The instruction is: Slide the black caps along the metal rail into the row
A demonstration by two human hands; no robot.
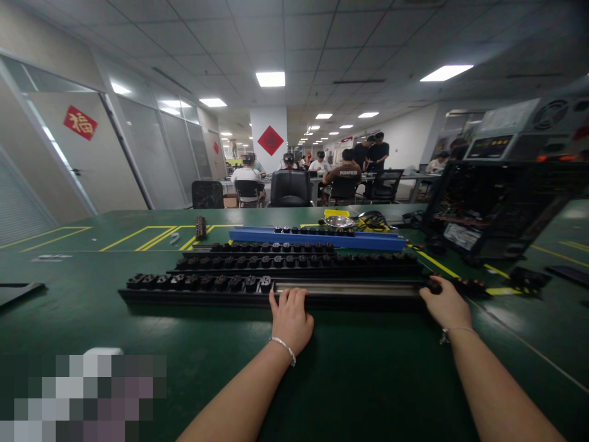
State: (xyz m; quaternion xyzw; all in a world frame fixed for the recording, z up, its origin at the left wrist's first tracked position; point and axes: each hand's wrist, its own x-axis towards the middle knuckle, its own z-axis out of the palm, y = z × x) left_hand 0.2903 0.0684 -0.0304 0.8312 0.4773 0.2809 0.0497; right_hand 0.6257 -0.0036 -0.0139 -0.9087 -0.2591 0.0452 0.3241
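Note:
A long black rail [211, 301] lies crosswise on the green table in front of me. Small black round socket-like parts [206, 282] fill its left part in a row, while its right stretch shows a bare pale channel [350, 288]. Just right of the last part, my left hand [292, 316] has its fingers curled over the rail's front edge. At the rail's right end, my right hand [446, 304] pinches a small black round part [432, 284] between thumb and fingers. Whether that part touches the channel, I cannot tell.
Behind lie another black rail [294, 263] with similar parts and a blue rail [381, 241]. An opened computer case [497, 209] stands at the right, near black cables [529, 281]. A short stack of dark parts [200, 228] stands back left. People sit at far desks.

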